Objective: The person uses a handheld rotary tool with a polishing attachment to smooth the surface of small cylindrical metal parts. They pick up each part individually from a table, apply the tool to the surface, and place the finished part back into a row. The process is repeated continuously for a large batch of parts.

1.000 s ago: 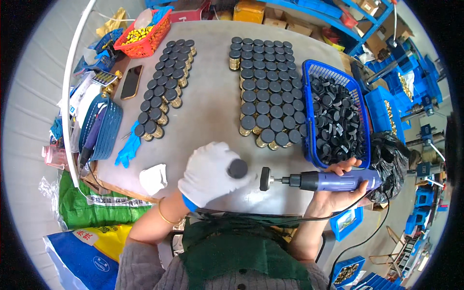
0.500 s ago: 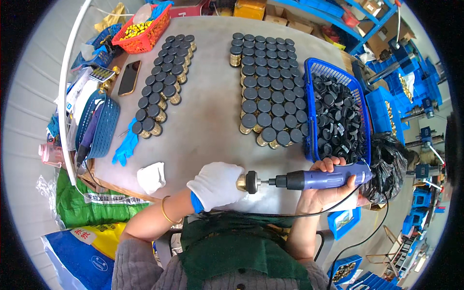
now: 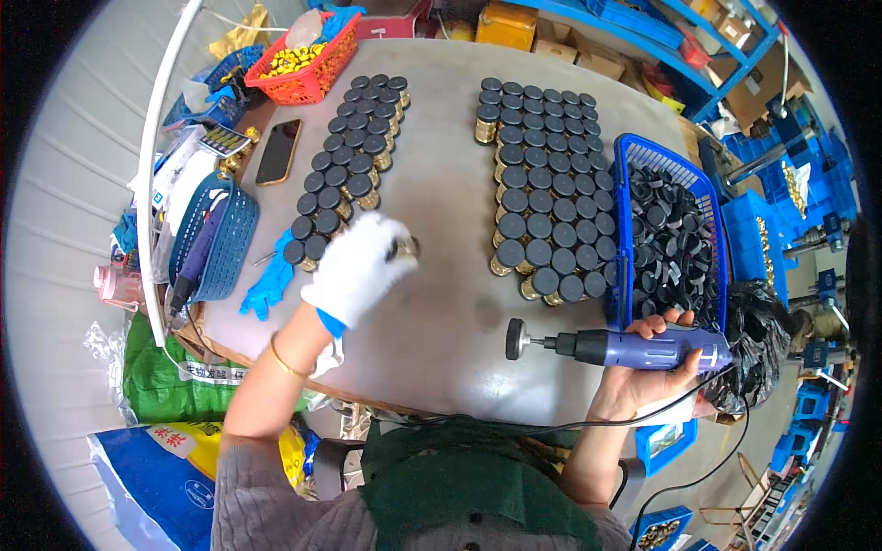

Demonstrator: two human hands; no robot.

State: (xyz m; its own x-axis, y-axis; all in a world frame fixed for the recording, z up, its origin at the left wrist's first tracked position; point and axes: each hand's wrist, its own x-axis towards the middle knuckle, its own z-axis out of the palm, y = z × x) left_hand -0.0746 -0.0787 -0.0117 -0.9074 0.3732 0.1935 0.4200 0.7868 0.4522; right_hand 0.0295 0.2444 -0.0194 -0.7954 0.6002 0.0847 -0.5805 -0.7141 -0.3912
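My left hand (image 3: pixel 360 266), in a white glove over a blue one, is closed around a small brass fitting (image 3: pixel 411 246) with a dark end, mostly hidden by the fingers. It hovers beside the near end of the left group of black-capped brass fittings (image 3: pixel 337 175). My bare right hand (image 3: pixel 648 367) grips a purple electric screwdriver (image 3: pixel 657 350) lying across the palm, pointing left. A black round disc (image 3: pixel 516 339) sits on its bit, apart from the fitting. A larger block of black-capped brass fittings (image 3: pixel 537 201) stands upright beyond the screwdriver.
A blue basket (image 3: pixel 625 239) of black caps stands right of the larger block. At left lie a phone (image 3: pixel 278 152), a blue glove (image 3: pixel 268 289) and a teal basket (image 3: pixel 239 248) with another purple tool. An orange-red basket (image 3: pixel 317 87) stands behind. The screwdriver's cord (image 3: pixel 588 423) crosses my front.
My left hand has moved left and away from me with the brass fitting, parting it from the black disc on the screwdriver. My right hand keeps its grip; the view has shifted slightly.
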